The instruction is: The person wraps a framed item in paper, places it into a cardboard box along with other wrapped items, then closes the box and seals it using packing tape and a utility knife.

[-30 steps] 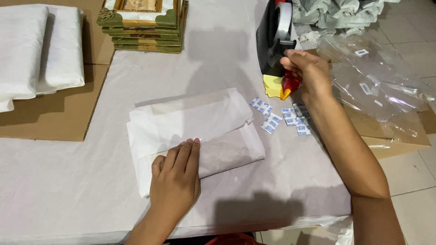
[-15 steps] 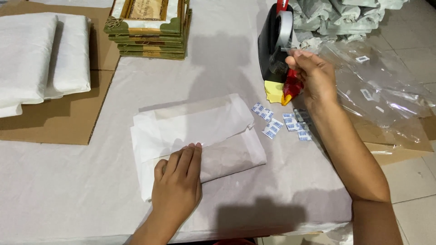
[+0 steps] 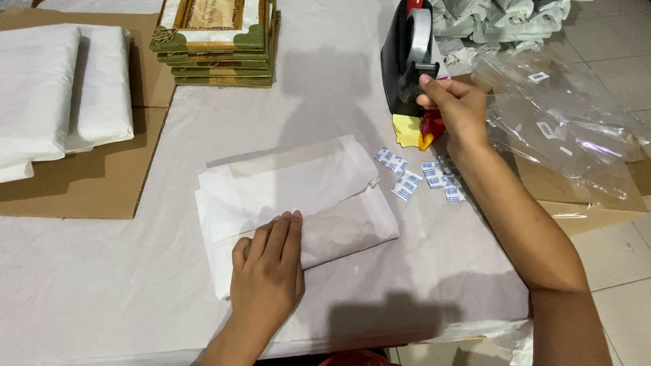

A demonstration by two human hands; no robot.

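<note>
White tissue paper wraps a flat parcel (image 3: 298, 203) lying mid-worktop (image 3: 102, 298); the left hand (image 3: 266, 274) presses flat on its folded flap, fingers together and extended. The right hand (image 3: 456, 108) reaches the black tape dispenser (image 3: 407, 61), fingers pinching at the tape end by its cutter. Small blue-printed labels (image 3: 420, 177) lie just beside.

Table (image 3: 102, 298) covered with white sheet. Cardboard (image 3: 88, 183) flat at far left, white bundles (image 3: 61, 95) on it. Frame stack (image 3: 217, 41) at far middle. White paper parcel (image 3: 298, 196) in centre. Tape dispenser (image 3: 407, 61) upright at right edge, small white-blue packets (image 3: 420, 179) scattered just beside it. Clear plastic bags (image 3: 563, 129) at far right.
</note>
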